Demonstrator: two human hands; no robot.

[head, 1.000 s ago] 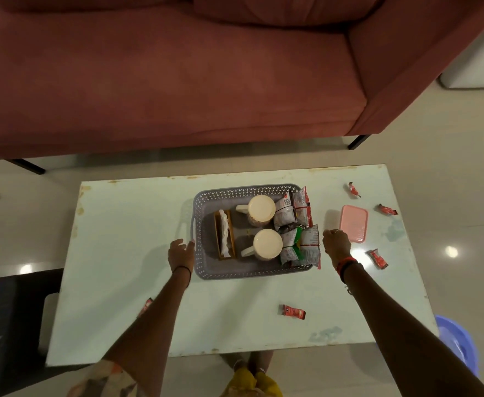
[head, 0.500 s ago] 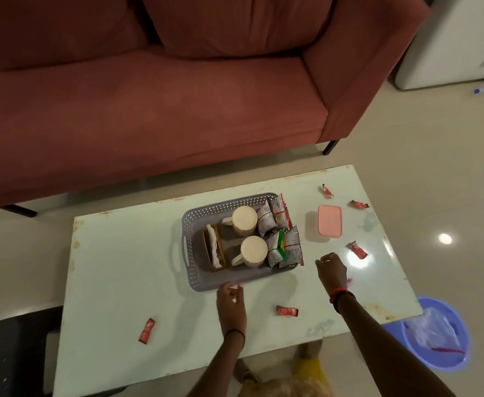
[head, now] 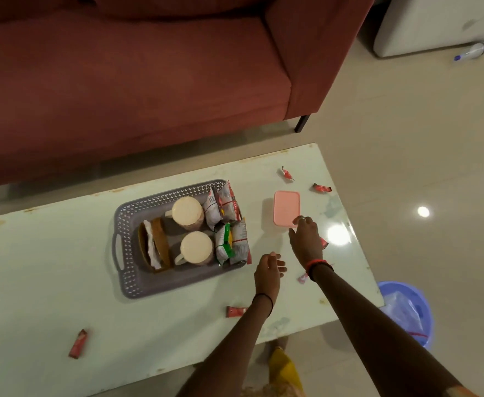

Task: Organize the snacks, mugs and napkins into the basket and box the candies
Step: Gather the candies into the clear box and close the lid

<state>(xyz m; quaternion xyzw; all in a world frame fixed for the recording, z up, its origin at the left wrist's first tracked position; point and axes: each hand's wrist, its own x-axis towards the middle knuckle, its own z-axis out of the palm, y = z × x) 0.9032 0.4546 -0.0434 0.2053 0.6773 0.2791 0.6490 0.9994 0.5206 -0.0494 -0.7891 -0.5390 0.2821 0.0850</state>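
Reaching over the glossy table [head: 63, 276], your right hand [head: 305, 242] spreads open, fingertips at the rounded pink plastic box [head: 286, 207]. Your left hand [head: 268, 270] hovers loose and empty beside the perforated grey basket [head: 126, 282] of mugs [head: 187, 214], crinkly snack packets [head: 223, 207] and napkins [head: 150, 245]. Red-wrapped candies [head: 320, 188] lie scattered.

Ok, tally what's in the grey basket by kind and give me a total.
Mugs: 2
Snack packets: 4
Napkin holder: 1
Total: 7, all inside the basket.
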